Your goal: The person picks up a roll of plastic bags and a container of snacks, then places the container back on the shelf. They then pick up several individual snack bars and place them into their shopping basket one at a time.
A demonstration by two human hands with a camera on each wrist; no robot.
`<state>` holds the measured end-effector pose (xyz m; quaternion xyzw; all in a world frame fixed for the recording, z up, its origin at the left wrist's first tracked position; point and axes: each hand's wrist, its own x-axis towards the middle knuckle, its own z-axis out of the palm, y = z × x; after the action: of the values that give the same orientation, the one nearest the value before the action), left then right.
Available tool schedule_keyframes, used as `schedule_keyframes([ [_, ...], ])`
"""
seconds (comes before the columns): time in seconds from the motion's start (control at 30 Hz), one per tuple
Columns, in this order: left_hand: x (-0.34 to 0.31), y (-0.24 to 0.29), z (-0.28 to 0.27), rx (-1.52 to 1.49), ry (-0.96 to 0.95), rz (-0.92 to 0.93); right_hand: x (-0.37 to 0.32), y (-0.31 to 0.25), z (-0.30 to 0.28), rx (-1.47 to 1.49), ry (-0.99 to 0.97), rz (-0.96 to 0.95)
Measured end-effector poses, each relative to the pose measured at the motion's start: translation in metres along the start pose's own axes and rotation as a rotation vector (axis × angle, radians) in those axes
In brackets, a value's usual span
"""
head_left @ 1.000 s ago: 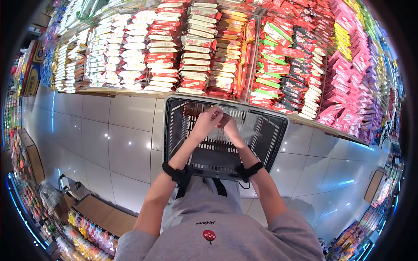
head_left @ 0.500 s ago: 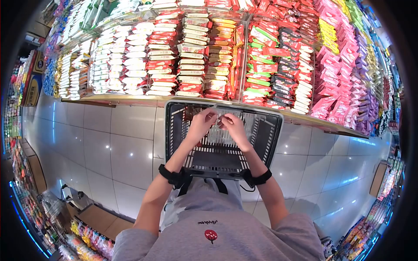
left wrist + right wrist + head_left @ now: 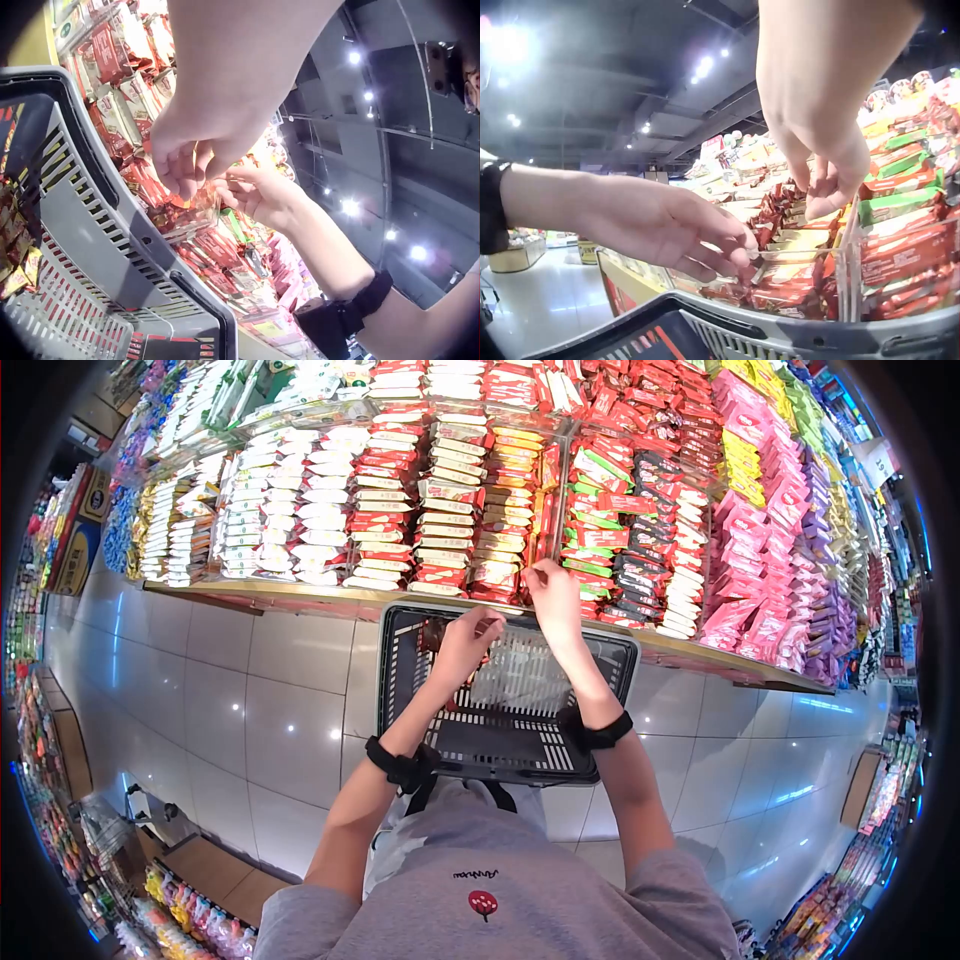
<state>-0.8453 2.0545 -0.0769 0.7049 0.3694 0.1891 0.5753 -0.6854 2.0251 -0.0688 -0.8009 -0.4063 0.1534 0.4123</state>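
Note:
My left hand (image 3: 467,650) hangs over the dark shopping basket (image 3: 385,690), its fingers loosely bent; nothing shows between them in the head or wrist views. Farther forward, my right hand (image 3: 555,598) is past the basket's far rim, over the front of the snack display. Its fingers are loosely bent close above the yellow-and-red wrapped snacks (image 3: 802,240), beside a clear divider (image 3: 847,270). No packet shows in its fingers. Small red-and-gold packets (image 3: 19,259) lie at one end inside the basket.
Rows of white-and-red packets (image 3: 380,510) fill the display, with pink packets (image 3: 760,550) to the right. A wooden ledge (image 3: 300,592) runs along its front beside the basket. Tiled floor (image 3: 290,680) lies on both sides, and stocked shelves stand behind.
My hands were together over the basket, then drew slightly apart. The right hand has since moved forward beyond the rim to the display, while the left stays over the basket.

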Motion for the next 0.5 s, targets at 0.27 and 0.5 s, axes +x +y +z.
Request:
schedule_keyframes([
  [0.27,0.027,0.021,0.006,0.024,0.148,0.221,0.006,-0.014,0.002,-0.086,0.134,-0.030],
  [0.5,0.070,0.015,0.030,0.144,0.278,0.321,0.031,-0.024,-0.022,-0.161,0.172,-0.150],
])
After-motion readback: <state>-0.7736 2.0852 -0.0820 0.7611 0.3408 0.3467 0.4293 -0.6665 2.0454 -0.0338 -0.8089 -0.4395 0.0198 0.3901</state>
